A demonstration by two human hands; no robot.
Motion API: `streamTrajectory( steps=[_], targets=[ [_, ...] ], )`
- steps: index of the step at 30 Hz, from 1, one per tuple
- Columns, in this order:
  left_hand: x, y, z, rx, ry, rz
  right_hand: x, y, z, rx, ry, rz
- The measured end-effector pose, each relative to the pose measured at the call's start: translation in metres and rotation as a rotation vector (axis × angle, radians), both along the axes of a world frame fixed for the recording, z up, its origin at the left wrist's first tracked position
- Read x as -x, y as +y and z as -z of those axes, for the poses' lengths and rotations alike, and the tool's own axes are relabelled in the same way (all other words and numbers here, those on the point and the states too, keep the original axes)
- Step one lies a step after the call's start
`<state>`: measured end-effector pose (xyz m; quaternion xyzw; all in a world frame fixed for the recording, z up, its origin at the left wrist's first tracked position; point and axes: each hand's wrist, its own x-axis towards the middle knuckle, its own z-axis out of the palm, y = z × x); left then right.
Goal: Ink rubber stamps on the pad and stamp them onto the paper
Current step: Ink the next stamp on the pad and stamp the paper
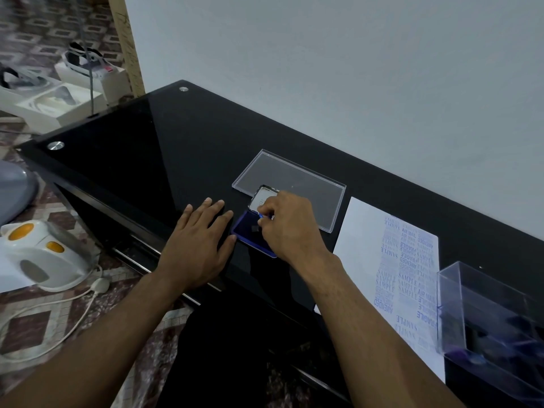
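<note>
Black glass bench (123,148), ink pad (250,232) open between both hands

Right hand (290,228), its grip pinched on a small stamp (263,216), sits over the pad; paper (382,260) lies to its right; left hand (200,245) rests flat, fingers apart, beside the pad

Black glass table (123,148), ink pad (250,234), paper (362,245), clear lid (294,178), clear box (494,319)

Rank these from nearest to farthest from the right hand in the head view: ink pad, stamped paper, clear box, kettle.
From the right hand:
1. Ink pad, directly under the fingers.
2. Stamped paper, on the table to its right.
3. Clear box, at the right edge, past the paper.
4. Kettle, on the floor far left, beyond the left hand.
</note>
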<state>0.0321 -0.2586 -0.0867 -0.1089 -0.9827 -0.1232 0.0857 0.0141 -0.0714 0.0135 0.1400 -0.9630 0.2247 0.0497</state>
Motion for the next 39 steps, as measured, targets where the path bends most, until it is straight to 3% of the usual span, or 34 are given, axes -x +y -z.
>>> streamTrajectory(
  steps=[5,12,23,39],
  targets=[
    [0.0,-0.001,0.0,-0.017,-0.003,0.003,-0.001,0.002,-0.001,0.022,-0.012,0.005],
    [-0.005,0.006,-0.013,-0.212,-0.013,0.047,-0.016,0.029,-0.011,0.189,0.009,0.132],
    [-0.029,0.114,-0.037,-0.266,0.016,0.301,-0.086,0.132,-0.026,0.231,-0.071,0.345],
    [-0.046,0.202,-0.019,-0.142,-0.059,0.511,-0.146,0.206,-0.009,0.149,0.025,0.399]
  ],
)
